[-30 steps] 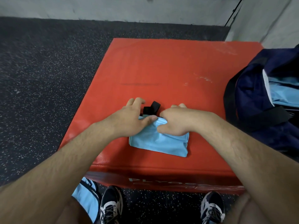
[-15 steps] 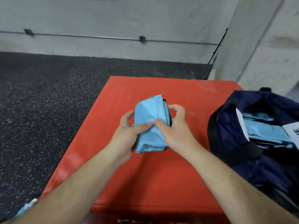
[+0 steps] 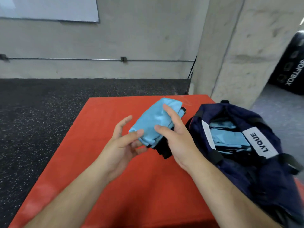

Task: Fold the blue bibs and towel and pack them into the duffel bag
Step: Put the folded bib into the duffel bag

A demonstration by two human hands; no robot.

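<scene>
The person holds a folded blue bib (image 3: 158, 122) in the air over the far right part of the red pad (image 3: 131, 195), just left of the duffel bag (image 3: 246, 170) and not in it. The right hand (image 3: 179, 142) grips the bundle from the right side: its thumb presses on the near face, its forefinger stretches along the top, and the other fingers are hidden behind the cloth. The left hand (image 3: 120, 147) pinches the lower corner, thumb tip on top and a couple of fingers curled beneath, while its forefinger stands apart and touches nothing. Black straps (image 3: 164, 150) hang bunched under the bib, between the two palms.

The navy bag lies along the pad's right edge with its mouth wide open. More light blue cloth (image 3: 227, 137) is already packed inside, and a white label (image 3: 259, 142) lies across the opening. The bag's black handles (image 3: 216, 156) droop over its near rim, partly across the opening. Nothing stands between the bib and the opening.

Beyond the pad's far edge runs a dark speckled floor (image 3: 41, 120) up to a grey wall with a thin pipe (image 3: 82, 59) and a whiteboard (image 3: 49, 9). A concrete pillar (image 3: 230, 55) rises behind the bag, and a black punch bag (image 3: 291, 63) stands to its right.
</scene>
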